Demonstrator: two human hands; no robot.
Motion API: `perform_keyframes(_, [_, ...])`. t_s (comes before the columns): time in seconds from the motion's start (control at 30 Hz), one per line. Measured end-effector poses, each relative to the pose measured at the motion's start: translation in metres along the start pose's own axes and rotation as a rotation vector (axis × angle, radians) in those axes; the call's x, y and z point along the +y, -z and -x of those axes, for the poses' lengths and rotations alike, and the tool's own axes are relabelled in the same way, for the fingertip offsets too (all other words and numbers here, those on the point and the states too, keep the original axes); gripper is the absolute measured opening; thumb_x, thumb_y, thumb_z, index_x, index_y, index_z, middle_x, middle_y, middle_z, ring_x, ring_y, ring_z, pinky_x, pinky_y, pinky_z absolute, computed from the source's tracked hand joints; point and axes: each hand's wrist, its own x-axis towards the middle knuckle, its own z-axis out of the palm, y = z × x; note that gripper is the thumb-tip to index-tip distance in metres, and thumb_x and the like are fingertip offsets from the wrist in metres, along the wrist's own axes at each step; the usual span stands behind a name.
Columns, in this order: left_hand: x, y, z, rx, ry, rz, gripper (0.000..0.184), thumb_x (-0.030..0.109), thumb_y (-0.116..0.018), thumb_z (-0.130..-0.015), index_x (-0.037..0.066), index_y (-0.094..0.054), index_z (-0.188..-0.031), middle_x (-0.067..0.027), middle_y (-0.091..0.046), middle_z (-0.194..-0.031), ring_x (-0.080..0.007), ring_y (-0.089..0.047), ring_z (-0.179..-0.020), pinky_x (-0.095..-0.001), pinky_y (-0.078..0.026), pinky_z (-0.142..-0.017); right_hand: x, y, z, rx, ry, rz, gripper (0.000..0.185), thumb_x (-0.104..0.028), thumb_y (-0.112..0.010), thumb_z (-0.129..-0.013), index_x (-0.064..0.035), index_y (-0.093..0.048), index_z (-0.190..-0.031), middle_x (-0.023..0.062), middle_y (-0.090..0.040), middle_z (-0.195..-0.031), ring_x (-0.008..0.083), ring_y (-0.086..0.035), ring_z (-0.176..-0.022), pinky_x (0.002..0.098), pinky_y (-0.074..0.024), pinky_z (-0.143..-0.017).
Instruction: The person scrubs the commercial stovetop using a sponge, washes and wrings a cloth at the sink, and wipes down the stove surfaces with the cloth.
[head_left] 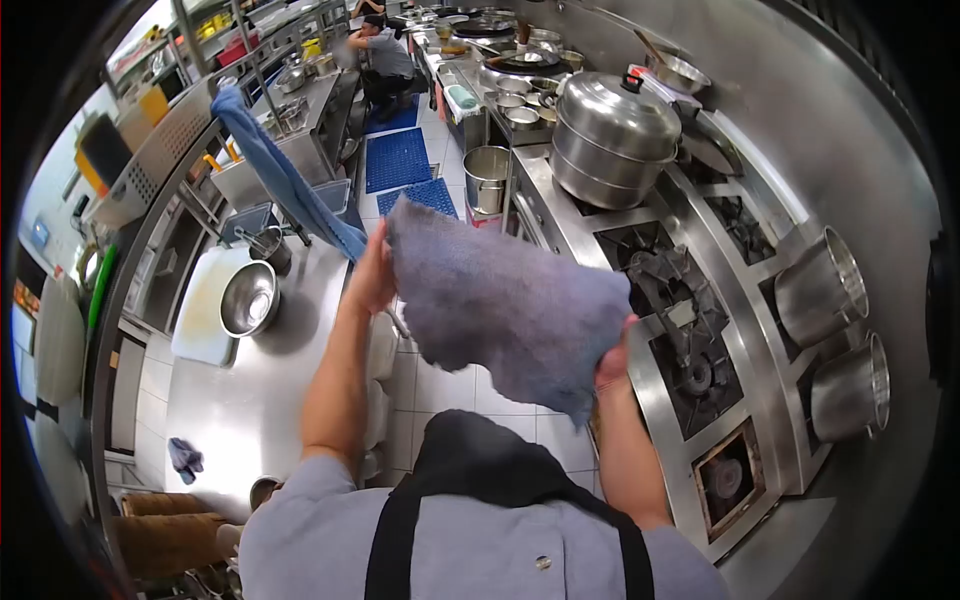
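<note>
A worn grey-purple cloth [505, 295] is spread out in the air in front of my chest. My left hand [373, 272] grips its left edge near the upper corner. At the right edge, my right hand [616, 358] holds the cloth near its lower corner. The cloth hides part of the fingers of both hands. Behind the left hand a long blue cloth [285, 170] hangs down from the shelf rail. To the right of the cloth is a gas stove [690, 370] with bare burners.
A steel table [245, 410] on my left bears a steel bowl [249, 298], a white cutting board [205, 310] and a crumpled rag [185, 459]. A large lidded steamer pot [615, 140] stands on the stove. Two steel pots [850, 385] sit far right. A person [383, 60] crouches down the aisle, by blue mats [397, 158].
</note>
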Motion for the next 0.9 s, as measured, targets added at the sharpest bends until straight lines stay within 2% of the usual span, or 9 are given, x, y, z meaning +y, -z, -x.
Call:
perform_keyframes(0.07, [-0.076, 0.043, -0.003, -0.135, 0.356, -0.059, 0.106, 0.087, -0.025, -0.086, 0.001, -0.045, -0.146, -0.0177, -0.052, -0.146, -0.0345, -0.052, -0.131, -0.0488, -0.034, -0.113, 0.024, 0.014, 0.006, 0.299, -0.007, 0.1, 0.095, -0.075, -0.042, -0.092, -0.0002, -0.036, -0.15, 0.0154, -0.048, -0.146, 0.0257, -0.047, -0.135, 0.0433, -0.0389, -0.112])
perform_keyframes(0.2, [-0.173, 0.044, 0.026, -0.049, 0.35, 0.122, 0.043, 0.007, -0.066, -0.09, 0.001, -0.057, -0.131, -0.0118, -0.065, -0.127, -0.0268, -0.061, -0.118, -0.0432, -0.048, -0.103, 0.056, 0.086, 0.038, 0.389, -0.184, 0.304, 0.063, -0.047, -0.063, -0.095, 0.0046, -0.057, -0.13, 0.0135, -0.066, -0.121, 0.0252, -0.064, -0.11, 0.0395, -0.051, -0.096])
perform_keyframes(0.3, [-0.171, 0.054, 0.003, -0.108, 0.402, -0.049, 0.042, 0.003, -0.064, -0.09, 0.001, -0.057, -0.132, -0.0105, -0.066, -0.124, -0.0251, -0.062, -0.116, -0.0419, -0.048, -0.102, 0.042, 0.11, 0.047, 0.714, -0.344, 0.482, 0.05, -0.029, -0.078, -0.087, 0.0114, -0.065, -0.114, 0.0153, -0.071, -0.103, 0.0245, -0.069, -0.091, 0.0375, -0.0557, -0.079])
perform_keyframes(0.33, [-0.162, 0.065, -0.013, -0.126, 0.478, -0.22, 0.04, 0.003, -0.063, -0.091, 0.001, -0.059, -0.131, -0.0081, -0.066, -0.122, -0.0223, -0.063, -0.113, -0.0392, -0.05, -0.1, 0.032, 0.121, 0.047, 0.725, -0.36, 0.602, 0.034, -0.021, -0.075, -0.089, 0.0049, -0.068, -0.11, 0.0119, -0.072, -0.105, 0.0224, -0.068, -0.098, 0.0376, -0.0519, -0.092])
perform_keyframes(0.4, [-0.11, 0.034, -0.049, -0.182, 0.482, -0.682, 0.037, 0.002, -0.061, -0.089, 0.001, -0.062, -0.126, -0.0043, -0.068, -0.117, -0.0163, -0.063, -0.106, -0.0332, -0.05, -0.096, 0.012, 0.136, 0.037, 0.798, -0.227, 0.689, 0.061, -0.034, -0.083, -0.08, 0.0134, -0.063, -0.114, 0.0179, -0.071, -0.104, 0.0248, -0.068, -0.094, 0.0394, -0.052, -0.088])
perform_keyframes(0.43, [-0.1, 0.035, -0.071, -0.192, 0.41, -0.71, 0.036, 0.004, -0.062, -0.089, -0.001, -0.062, -0.125, -0.0049, -0.068, -0.113, -0.0156, -0.063, -0.102, -0.0331, -0.051, -0.093, 0.002, 0.125, 0.021, 1.103, -0.116, 0.798, 0.05, -0.028, -0.082, -0.082, 0.0093, -0.066, -0.111, 0.0141, -0.071, -0.1, 0.0223, -0.068, -0.089, 0.0376, -0.0534, -0.081])
perform_keyframes(0.57, [-0.093, 0.022, -0.176, 0.067, 0.187, -0.84, 0.037, 0.012, -0.069, -0.088, -0.001, -0.057, -0.12, -0.0098, -0.067, -0.09, -0.0155, -0.062, -0.078, -0.0306, -0.051, -0.07, -0.052, 0.125, -0.034, 1.113, 0.061, 0.93, 0.025, -0.018, -0.078, -0.086, -0.0028, -0.068, -0.103, 0.0025, -0.068, -0.083, 0.0109, -0.059, -0.071, 0.0297, -0.0468, -0.062])
perform_keyframes(0.73, [-0.075, -0.026, -0.235, -0.201, -0.047, -0.942, 0.043, 0.013, -0.073, -0.086, 0.003, -0.057, -0.125, -0.0065, -0.065, -0.09, -0.0141, -0.058, -0.079, -0.0283, -0.048, -0.074, -0.096, 0.09, -0.082, 1.132, 0.191, 0.897, 0.025, -0.013, -0.076, -0.086, -0.0048, -0.07, -0.109, 0.0045, -0.067, -0.085, 0.0139, -0.062, -0.081, 0.0299, -0.049, -0.077])
perform_keyframes(0.9, [-0.048, -0.071, -0.271, -0.537, -0.58, -1.624, 0.035, 0.012, -0.076, -0.079, 0.005, -0.069, -0.112, -0.0114, -0.056, -0.093, -0.0267, -0.058, -0.083, -0.0375, -0.049, -0.078, -0.134, 0.07, -0.102, 0.659, 0.105, 2.177, 0.024, -0.008, -0.073, -0.081, -0.0086, -0.073, -0.105, 0.0204, -0.058, -0.109, 0.0325, -0.058, -0.099, 0.0395, -0.0491, -0.087])
